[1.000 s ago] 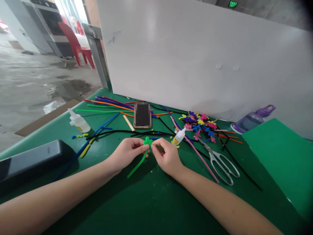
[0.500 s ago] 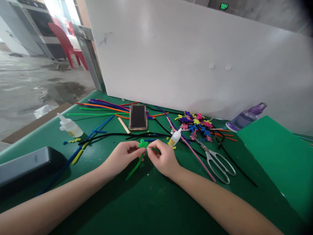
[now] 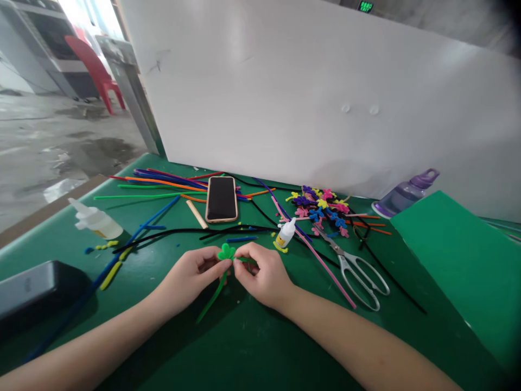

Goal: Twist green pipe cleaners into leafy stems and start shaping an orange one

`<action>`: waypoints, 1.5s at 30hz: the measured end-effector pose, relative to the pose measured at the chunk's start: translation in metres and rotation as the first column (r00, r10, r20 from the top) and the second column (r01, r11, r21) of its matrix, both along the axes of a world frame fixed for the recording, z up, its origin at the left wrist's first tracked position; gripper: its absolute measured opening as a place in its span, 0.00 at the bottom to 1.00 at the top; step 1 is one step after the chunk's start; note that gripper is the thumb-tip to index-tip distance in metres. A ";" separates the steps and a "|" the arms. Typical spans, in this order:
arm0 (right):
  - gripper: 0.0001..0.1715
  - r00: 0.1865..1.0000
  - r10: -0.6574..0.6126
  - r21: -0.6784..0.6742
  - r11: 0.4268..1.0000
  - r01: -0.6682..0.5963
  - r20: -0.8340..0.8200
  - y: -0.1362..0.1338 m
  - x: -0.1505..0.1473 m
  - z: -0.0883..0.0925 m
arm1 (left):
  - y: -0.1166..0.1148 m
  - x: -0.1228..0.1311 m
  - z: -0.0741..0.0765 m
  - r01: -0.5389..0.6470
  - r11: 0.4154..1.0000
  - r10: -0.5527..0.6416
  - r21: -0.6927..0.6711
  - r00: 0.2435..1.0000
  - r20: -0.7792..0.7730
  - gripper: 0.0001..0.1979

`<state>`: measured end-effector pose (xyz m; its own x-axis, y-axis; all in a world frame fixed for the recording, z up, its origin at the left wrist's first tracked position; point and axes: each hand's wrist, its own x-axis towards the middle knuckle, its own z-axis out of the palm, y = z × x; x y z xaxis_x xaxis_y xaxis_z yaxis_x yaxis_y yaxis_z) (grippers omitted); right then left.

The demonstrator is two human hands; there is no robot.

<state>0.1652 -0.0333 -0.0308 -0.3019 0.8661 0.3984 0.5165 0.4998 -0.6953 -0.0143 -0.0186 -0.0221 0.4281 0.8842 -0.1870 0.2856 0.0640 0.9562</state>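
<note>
Since the earlier frame, both hands slid nearer on the mat, away from the phone (image 3: 221, 199). Left hand (image 3: 191, 274) and right hand (image 3: 260, 276) each pinch the green pipe cleaner (image 3: 225, 255), just in front of the phone. Light, bendy wire with a fuzzy, grippy surface; hold it at the loop base.

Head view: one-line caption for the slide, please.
Left hand and right hand pinch a green pipe cleaner looped into petals, above a green table.
</note>
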 end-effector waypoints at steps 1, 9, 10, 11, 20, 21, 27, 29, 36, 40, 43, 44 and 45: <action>0.07 1.000 0.002 0.001 1.000 -0.002 0.008 0.000 0.000 0.001 | 0.000 0.000 0.000 0.001 1.000 -0.001 -0.007 1.000 -0.008 0.09; 0.08 0.999 0.017 0.051 0.999 -0.019 0.051 -0.003 0.003 0.002 | -0.003 0.001 0.004 0.009 0.999 -0.009 -0.043 1.000 -0.013 0.08; 0.08 0.998 0.018 0.060 0.998 -0.021 0.060 -0.003 0.003 0.002 | -0.002 0.002 0.004 0.012 0.999 -0.013 -0.042 1.000 -0.008 0.08; 0.08 0.997 0.020 0.066 0.998 -0.024 0.071 -0.002 0.004 0.002 | -0.001 0.002 0.005 0.014 0.999 -0.014 -0.037 1.000 -0.009 0.08; 0.08 0.993 0.035 0.075 0.996 -0.043 0.112 0.025 0.007 0.002 | 0.026 0.004 0.005 0.002 0.993 0.014 0.121 0.991 -0.137 0.11; 0.08 0.992 0.053 0.074 0.995 -0.062 0.113 0.025 0.007 0.002 | 0.027 0.004 0.005 0.015 0.991 0.007 0.133 0.987 -0.162 0.11; 0.07 0.995 0.073 0.085 0.993 -0.078 0.064 0.022 0.007 0.002 | 0.022 0.000 0.008 0.067 0.980 -0.029 0.187 0.980 -0.199 0.09; 0.07 0.996 0.072 0.075 0.994 -0.076 0.051 0.022 0.007 0.001 | 0.021 0.001 0.009 0.068 0.982 -0.034 0.176 0.981 -0.189 0.09; 0.07 0.997 0.069 0.042 0.997 -0.070 0.035 0.021 0.008 0.001 | 0.022 0.000 -0.001 0.051 0.994 -0.035 0.095 0.986 -0.166 0.14; 0.07 0.998 0.051 0.046 0.998 -0.053 0.033 0.020 0.008 0.000 | 0.021 0.000 -0.001 0.043 0.994 -0.027 0.097 0.988 -0.153 0.15; 0.07 0.999 0.025 0.049 0.998 -0.026 0.024 0.020 0.007 -0.002 | 0.022 0.002 0.002 0.023 0.994 -0.008 0.107 0.991 -0.132 0.15; 0.07 1.000 0.013 0.050 0.999 -0.014 0.020 0.020 0.006 -0.003 | 0.022 0.003 0.002 0.010 0.994 0.004 0.110 0.991 -0.130 0.15; 0.07 1.000 0.001 0.051 0.999 -0.001 0.015 0.020 0.006 -0.003 | 0.022 0.004 0.002 -0.005 0.994 0.019 0.114 0.992 -0.128 0.15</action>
